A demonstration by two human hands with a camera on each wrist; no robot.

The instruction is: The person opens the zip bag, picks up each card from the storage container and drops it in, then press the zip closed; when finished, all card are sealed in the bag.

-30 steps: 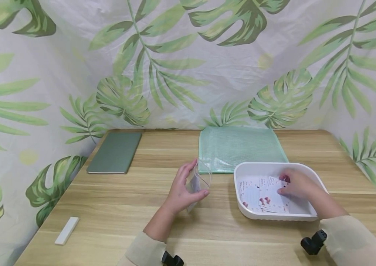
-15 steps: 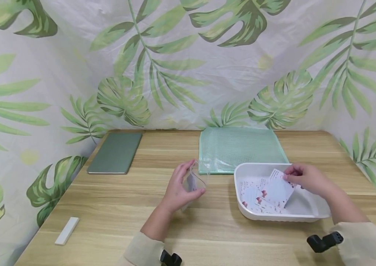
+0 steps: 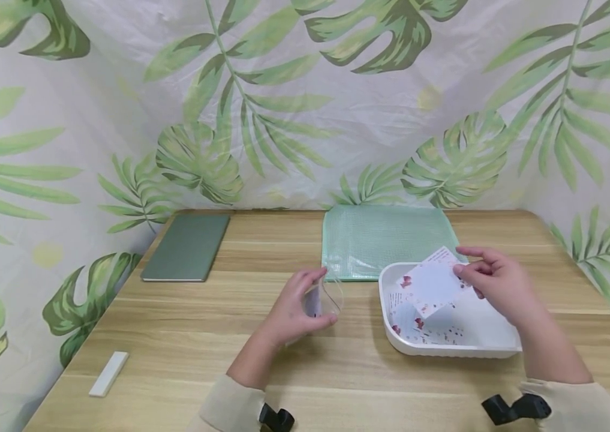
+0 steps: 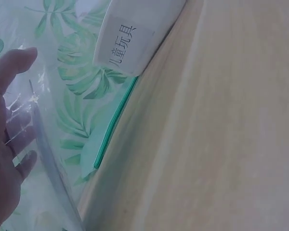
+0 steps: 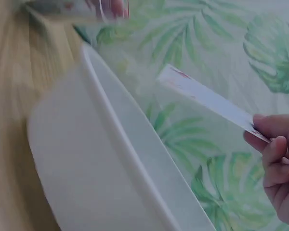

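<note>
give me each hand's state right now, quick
Left hand: holding a clear bag between fingers and thumb.
Right hand: pinching a printed card by its edge.

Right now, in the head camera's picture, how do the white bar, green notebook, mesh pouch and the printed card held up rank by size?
1. Mesh pouch, though partly hidden
2. Green notebook
3. Printed card, though nearer the camera than the notebook
4. White bar

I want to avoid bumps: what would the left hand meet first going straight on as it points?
Beyond the clear bag it holds, the left hand would probably meet the green mesh pouch first; height is unclear, so it might pass above it.
</note>
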